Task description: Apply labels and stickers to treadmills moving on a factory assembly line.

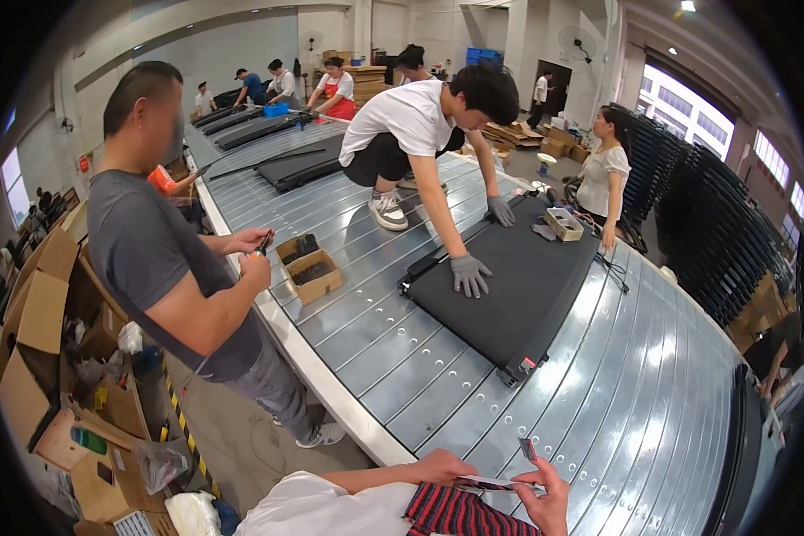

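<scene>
At the lower edge, my left hand [444,468] is closed round one end of a white strip [488,485] with dark edges, which looks like a label sheet. My right hand [548,500] is at the strip's other end, its thumb close to the strip. A small dark label [527,448] stands up at the right fingertips. Red-and-black striped cloth [460,513] lies below the strip. Beyond my hands is a flat black panel [518,272] with a small red tag on its near corner. A crouching person's grey-gloved hands [470,275] press on it.
The long metal-slatted table [402,357] carries a cardboard box of dark parts [315,273], a parts tray [564,224] and further black panels [299,164]. A person in grey [174,232] stands at left holding a small tool. Open cartons [49,295] line the left; stacked black frames [706,223] stand right.
</scene>
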The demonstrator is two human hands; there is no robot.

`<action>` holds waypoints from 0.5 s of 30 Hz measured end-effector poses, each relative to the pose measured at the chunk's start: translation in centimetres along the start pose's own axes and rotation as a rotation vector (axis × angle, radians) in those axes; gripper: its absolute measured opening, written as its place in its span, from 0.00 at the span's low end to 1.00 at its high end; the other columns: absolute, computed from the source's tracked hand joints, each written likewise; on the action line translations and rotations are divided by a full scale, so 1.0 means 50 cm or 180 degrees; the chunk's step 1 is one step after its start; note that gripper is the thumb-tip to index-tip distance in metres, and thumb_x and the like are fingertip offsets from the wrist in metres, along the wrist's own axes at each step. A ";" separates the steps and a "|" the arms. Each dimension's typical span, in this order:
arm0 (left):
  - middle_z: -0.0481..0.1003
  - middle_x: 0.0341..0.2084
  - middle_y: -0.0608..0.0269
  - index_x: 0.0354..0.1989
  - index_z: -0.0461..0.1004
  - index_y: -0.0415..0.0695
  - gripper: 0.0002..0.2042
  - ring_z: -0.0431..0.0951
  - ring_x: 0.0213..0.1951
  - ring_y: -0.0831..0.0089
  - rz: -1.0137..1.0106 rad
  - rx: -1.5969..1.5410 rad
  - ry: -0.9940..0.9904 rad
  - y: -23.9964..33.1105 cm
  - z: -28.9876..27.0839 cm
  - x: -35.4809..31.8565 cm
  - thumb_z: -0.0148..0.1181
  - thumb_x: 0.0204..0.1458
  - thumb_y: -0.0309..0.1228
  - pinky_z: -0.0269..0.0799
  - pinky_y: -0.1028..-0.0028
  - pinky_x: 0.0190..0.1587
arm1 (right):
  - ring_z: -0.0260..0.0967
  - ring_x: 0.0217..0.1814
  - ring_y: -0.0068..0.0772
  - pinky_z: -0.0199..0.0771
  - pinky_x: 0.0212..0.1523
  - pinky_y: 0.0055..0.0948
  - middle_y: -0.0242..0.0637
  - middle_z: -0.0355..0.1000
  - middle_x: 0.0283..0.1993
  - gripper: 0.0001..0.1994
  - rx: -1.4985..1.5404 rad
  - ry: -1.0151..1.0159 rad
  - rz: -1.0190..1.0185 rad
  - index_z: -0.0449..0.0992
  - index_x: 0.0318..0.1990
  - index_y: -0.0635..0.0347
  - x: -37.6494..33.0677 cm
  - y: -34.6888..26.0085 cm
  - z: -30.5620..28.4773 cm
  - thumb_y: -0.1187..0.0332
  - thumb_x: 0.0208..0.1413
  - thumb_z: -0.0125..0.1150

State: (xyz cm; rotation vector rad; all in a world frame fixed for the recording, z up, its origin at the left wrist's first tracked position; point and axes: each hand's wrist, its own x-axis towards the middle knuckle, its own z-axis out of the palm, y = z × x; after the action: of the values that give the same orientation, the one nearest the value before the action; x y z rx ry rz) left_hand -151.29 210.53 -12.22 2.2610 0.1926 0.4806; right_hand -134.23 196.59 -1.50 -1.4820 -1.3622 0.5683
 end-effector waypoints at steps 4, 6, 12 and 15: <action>0.68 0.16 0.57 0.31 0.70 0.53 0.08 0.69 0.21 0.55 0.0096 0.0099 -0.0018 -0.005 -0.018 0.022 0.51 0.49 0.42 0.61 0.62 0.21 | 0.70 0.31 0.26 0.71 0.29 0.21 0.39 0.72 0.31 0.22 0.0102 0.0002 0.0537 0.63 0.51 0.65 0.004 -0.002 -0.002 0.77 0.46 0.58; 0.68 0.15 0.57 0.31 0.70 0.53 0.09 0.69 0.20 0.55 0.0046 0.0170 0.0005 0.005 -0.015 0.037 0.50 0.49 0.43 0.61 0.62 0.20 | 0.70 0.31 0.26 0.71 0.29 0.21 0.39 0.72 0.31 0.22 -0.0085 -0.0062 0.0485 0.63 0.52 0.65 0.006 0.006 -0.019 0.77 0.46 0.58; 0.68 0.15 0.57 0.32 0.70 0.53 0.07 0.69 0.21 0.53 -0.0212 0.0319 -0.0186 0.031 0.024 0.042 0.52 0.48 0.40 0.62 0.61 0.21 | 0.70 0.31 0.26 0.71 0.31 0.23 0.38 0.72 0.31 0.22 0.0150 -0.0208 0.0465 0.63 0.52 0.64 -0.008 0.050 -0.060 0.76 0.47 0.58; 0.71 0.20 0.57 0.35 0.72 0.54 0.09 0.72 0.24 0.56 -0.0708 0.0530 -0.0582 0.029 0.049 0.032 0.52 0.45 0.33 0.66 0.63 0.25 | 0.72 0.27 0.26 0.70 0.31 0.22 0.36 0.74 0.26 0.23 -0.0021 -0.0160 0.0138 0.66 0.46 0.61 -0.003 0.073 -0.060 0.79 0.38 0.62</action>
State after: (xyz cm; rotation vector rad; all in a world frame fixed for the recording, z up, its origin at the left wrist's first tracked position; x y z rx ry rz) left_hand -148.87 208.35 -12.21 2.3938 0.3976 0.1436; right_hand -130.06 195.90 -3.60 -1.5147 -1.3747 0.6327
